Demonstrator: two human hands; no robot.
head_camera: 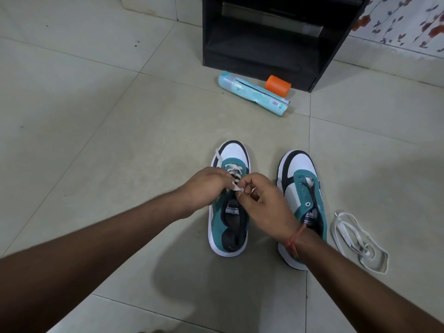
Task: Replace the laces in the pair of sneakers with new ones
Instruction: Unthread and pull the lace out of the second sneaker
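Two teal, white and black sneakers stand side by side on the tiled floor, toes pointing away from me. The left sneaker [229,227] has a white lace [234,173] crossed through its front eyelets, with one end trailing over its toe side. My left hand [204,186] and my right hand [262,203] meet over its tongue, both pinching that lace. The right sneaker [300,179] has bare eyelets. A loose white lace [358,241] lies coiled on the floor to its right.
A black open cabinet [276,34] stands at the back. In front of it lie a light blue spray can [254,93] and an orange cap [278,85]. A floral cloth [408,22] hangs at the top right.
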